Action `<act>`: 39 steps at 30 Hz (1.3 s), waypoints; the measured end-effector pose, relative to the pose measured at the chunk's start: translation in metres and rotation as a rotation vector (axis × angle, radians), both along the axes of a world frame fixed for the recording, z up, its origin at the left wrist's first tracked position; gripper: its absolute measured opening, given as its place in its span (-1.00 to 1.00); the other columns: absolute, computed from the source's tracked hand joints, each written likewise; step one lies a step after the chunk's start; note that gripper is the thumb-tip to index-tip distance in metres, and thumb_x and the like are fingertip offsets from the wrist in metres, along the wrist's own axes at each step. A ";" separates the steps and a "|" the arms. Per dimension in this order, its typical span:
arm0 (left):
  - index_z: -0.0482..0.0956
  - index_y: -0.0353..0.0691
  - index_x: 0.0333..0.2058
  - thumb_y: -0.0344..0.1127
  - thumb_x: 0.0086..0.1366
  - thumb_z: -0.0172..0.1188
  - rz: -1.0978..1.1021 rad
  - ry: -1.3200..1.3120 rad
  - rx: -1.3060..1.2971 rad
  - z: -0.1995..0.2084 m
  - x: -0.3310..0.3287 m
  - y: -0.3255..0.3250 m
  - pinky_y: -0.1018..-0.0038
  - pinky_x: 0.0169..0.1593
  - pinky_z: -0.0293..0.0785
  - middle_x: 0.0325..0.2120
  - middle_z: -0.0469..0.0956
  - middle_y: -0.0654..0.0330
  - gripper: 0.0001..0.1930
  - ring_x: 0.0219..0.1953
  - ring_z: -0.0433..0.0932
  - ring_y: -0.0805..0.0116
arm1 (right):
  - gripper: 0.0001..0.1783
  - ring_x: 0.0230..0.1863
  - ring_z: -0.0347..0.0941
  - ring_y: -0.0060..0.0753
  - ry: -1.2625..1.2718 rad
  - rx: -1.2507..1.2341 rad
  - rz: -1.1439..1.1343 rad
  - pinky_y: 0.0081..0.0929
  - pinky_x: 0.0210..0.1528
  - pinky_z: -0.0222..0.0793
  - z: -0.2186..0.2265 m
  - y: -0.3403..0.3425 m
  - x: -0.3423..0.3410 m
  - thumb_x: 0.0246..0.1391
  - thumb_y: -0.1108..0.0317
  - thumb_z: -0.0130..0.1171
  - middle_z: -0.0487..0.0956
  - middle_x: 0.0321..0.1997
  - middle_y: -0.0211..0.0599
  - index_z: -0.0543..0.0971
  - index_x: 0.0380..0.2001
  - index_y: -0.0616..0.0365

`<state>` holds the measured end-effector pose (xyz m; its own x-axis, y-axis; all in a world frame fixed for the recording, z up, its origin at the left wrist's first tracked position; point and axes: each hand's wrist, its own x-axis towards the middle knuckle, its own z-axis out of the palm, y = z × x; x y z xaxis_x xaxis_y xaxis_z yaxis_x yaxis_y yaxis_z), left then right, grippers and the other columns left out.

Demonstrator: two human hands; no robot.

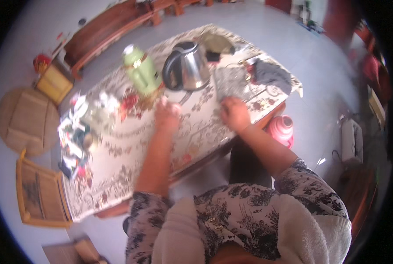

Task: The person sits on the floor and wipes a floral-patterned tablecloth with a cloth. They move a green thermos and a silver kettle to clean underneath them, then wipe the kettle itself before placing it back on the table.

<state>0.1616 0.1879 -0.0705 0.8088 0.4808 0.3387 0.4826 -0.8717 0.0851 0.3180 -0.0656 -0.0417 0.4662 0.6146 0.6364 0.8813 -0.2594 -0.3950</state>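
Observation:
My left hand (167, 118) is over the middle of a table with a flowered cover (121, 165). Motion smears its fingers, which look closed around a small pale pink thing (175, 108), too blurred to name. My right hand (235, 114) rests farther right with bent fingers, at the near edge of a flat grey, see-through-looking thing (232, 81). Whether those fingers pinch its edge is hidden. Beyond my hands stand a steel electric kettle (193, 66) with a black handle and, left of it, a light green thermos flask (141, 72).
Mixed small items (75, 136) crowd the table's left end. A dark grey cloth (271, 75) lies at the right end, an olive-coloured thing (217, 43) behind the kettle. A pink flask (281, 128) stands beside the table by my right forearm. Wooden chair (44, 191) left; bench (104, 33) behind.

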 end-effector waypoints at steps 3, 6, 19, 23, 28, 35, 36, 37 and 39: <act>0.39 -0.33 0.12 -0.18 0.34 0.02 -0.113 -0.109 -0.037 0.024 0.022 -0.077 0.02 0.32 0.13 0.31 0.14 -0.14 -0.55 0.36 0.07 -0.17 | -0.81 -0.07 0.46 -0.04 0.050 0.013 -0.039 -0.17 0.05 0.35 0.006 -0.002 -0.008 -0.07 0.36 0.16 0.57 -0.19 -0.19 0.60 -0.33 0.14; 0.36 -0.38 0.14 -0.23 0.32 0.03 -0.282 -0.252 -0.113 0.021 0.002 -0.108 0.01 0.35 0.08 0.30 0.15 -0.15 -0.52 0.36 0.06 -0.20 | -0.80 -0.06 0.46 -0.05 0.099 0.051 -0.025 -0.17 0.07 0.33 -0.005 -0.010 0.000 -0.06 0.34 0.14 0.57 -0.17 -0.22 0.61 -0.33 0.12; 0.32 -0.10 0.24 -0.17 0.28 0.11 0.311 -0.170 -0.089 0.035 -0.249 -0.094 -0.23 0.27 0.07 0.33 0.20 0.12 -0.45 0.37 0.16 0.15 | -0.73 -0.13 0.50 0.05 -0.087 0.056 0.056 -0.17 -0.03 0.42 -0.023 -0.009 0.011 -0.10 0.34 0.23 0.59 -0.13 -0.06 0.59 -0.29 0.24; 0.14 0.01 0.34 -0.08 0.35 -0.03 0.786 0.006 -0.110 0.020 -0.364 -0.024 -0.15 0.37 -0.10 0.36 0.13 0.15 -0.39 0.41 0.07 0.26 | -0.78 -0.07 0.48 0.03 0.048 -0.078 0.090 -0.22 0.04 0.39 -0.007 -0.013 0.008 0.02 0.43 0.13 0.58 -0.13 -0.06 0.57 -0.23 0.24; 0.01 0.12 0.40 0.03 0.42 -0.28 1.212 0.051 -0.359 0.049 -0.473 0.040 -0.15 0.41 -0.23 0.44 -0.08 0.24 -0.40 0.47 -0.13 0.34 | -0.78 -0.01 0.47 0.00 0.182 -0.146 0.036 -0.27 0.11 0.36 -0.018 0.003 0.019 0.01 0.55 0.09 0.56 -0.07 -0.06 0.55 -0.22 0.24; 0.01 0.29 0.39 0.12 0.42 -0.38 1.455 0.125 -0.483 0.046 -0.619 0.135 -0.31 0.36 -0.24 0.46 -0.27 0.48 -0.43 0.49 -0.23 0.32 | -0.74 0.02 0.46 -0.05 0.274 -0.121 0.026 -0.30 0.16 0.32 -0.033 -0.006 0.043 -0.03 0.59 0.06 0.56 -0.06 -0.09 0.54 -0.21 0.25; 0.03 0.30 0.38 0.13 0.42 -0.37 1.509 0.022 -0.460 0.042 -0.624 0.150 -0.31 0.36 -0.24 0.46 -0.26 0.48 -0.43 0.49 -0.23 0.30 | -0.74 0.02 0.46 -0.06 0.346 -0.112 0.018 -0.30 0.16 0.32 -0.036 -0.006 0.047 -0.04 0.60 0.05 0.56 -0.06 -0.10 0.54 -0.21 0.25; 0.04 0.31 0.38 0.13 0.42 -0.37 1.552 -0.073 -0.434 0.038 -0.627 0.165 -0.32 0.35 -0.24 0.46 -0.26 0.48 -0.43 0.49 -0.24 0.28 | -0.72 0.01 0.46 -0.07 0.270 -0.132 0.034 -0.31 0.16 0.31 -0.034 -0.004 0.045 -0.04 0.59 0.04 0.56 -0.07 -0.10 0.54 -0.19 0.24; 0.06 0.33 0.37 0.13 0.41 -0.35 1.520 -0.136 -0.392 0.027 -0.622 0.187 -0.32 0.35 -0.24 0.46 -0.26 0.49 -0.44 0.49 -0.24 0.25 | -0.71 0.01 0.45 -0.07 0.337 -0.127 0.010 -0.31 0.16 0.31 -0.041 -0.003 0.055 -0.04 0.59 0.03 0.55 -0.07 -0.10 0.53 -0.19 0.24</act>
<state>-0.4607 0.3745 -0.0438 -0.5183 0.8547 0.0297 0.8217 0.4880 0.2943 0.3733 -0.0690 -0.0829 0.6309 0.6842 0.3660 0.7094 -0.3175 -0.6293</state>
